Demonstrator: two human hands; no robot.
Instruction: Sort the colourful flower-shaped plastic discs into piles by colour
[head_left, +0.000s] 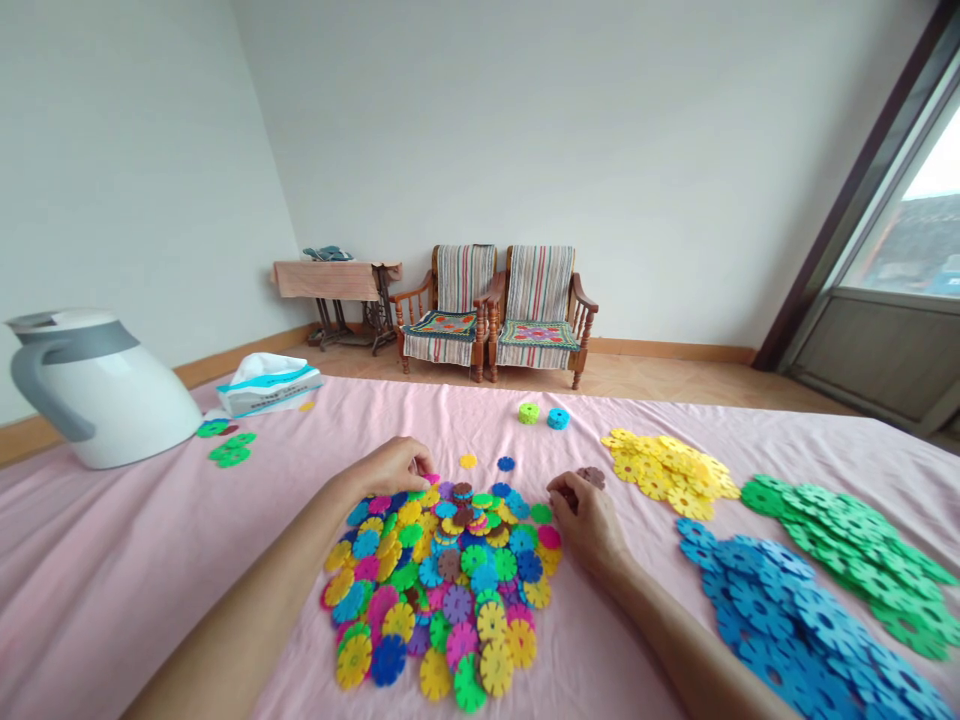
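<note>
A mixed pile of notched plastic snowflake discs [450, 590] in many colours is spread on the pink cloth in front of me. My left hand [397, 466] is at the pile's far left edge, thumb and fingers pinched at a pink disc [431, 479]. At the far right edge, my right hand [591, 520] has its fingers curled together; what is between them, if anything, is hidden. Just behind it lie some brown discs [593, 477], partly covered by the hand. A single yellow disc [468, 461] and a dark blue disc [506, 464] lie beyond the pile.
To the right are sorted heaps of yellow [667, 470], green [855, 550] and blue discs [795, 620]. Small lime [529, 413] and light blue stacks [557, 418] stand farther back. At left are a white jug [112, 395], a tissue box [270, 388] and green discs [232, 450].
</note>
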